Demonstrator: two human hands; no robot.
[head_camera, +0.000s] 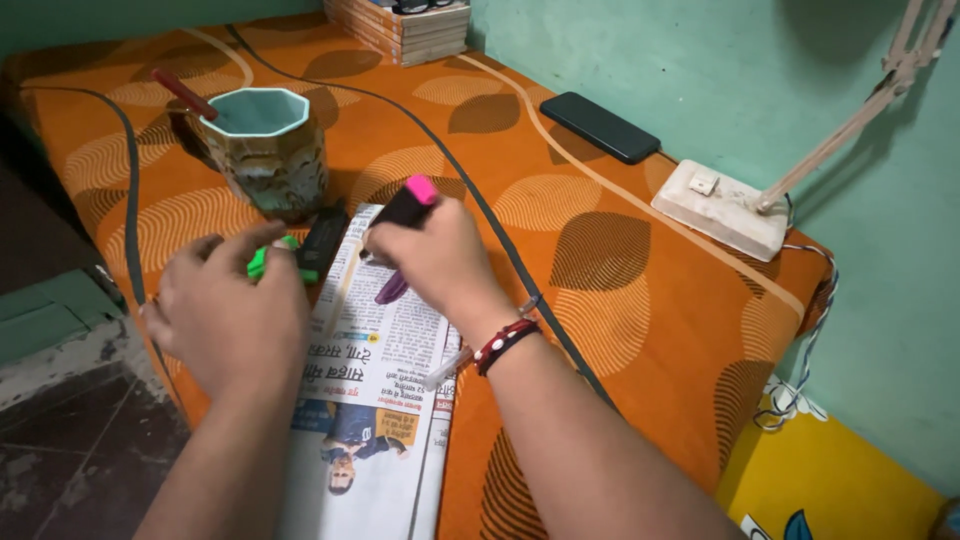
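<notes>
Lying across the near half of the desk (640, 300), a folded newspaper (375, 400) is pinned under both hands. The right hand (440, 262) is closed around a pink marker (405, 212), its pink end pointing far and up, while a purple pen (392, 289) shows beneath the same fingers, its long axis slanting from near left to far right. The left hand (232, 312) is curled, and a green marker (262, 262) is pinched at its fingertips; only the green end is seen, so the rest of the grip cannot be judged. A black cap-like piece (323, 240) lies just right of the green marker, between the two hands, touching the paper's far edge. It is nearer the left fingers than the right. Just beyond it stands a mug (265, 150) with a red pen (183, 92) leaning out to the far left. Farther right a phone (600, 126) lies flat, and a lamp base (720, 208) sits at the right edge. Two cables are draped across the orange cloth.
</notes>
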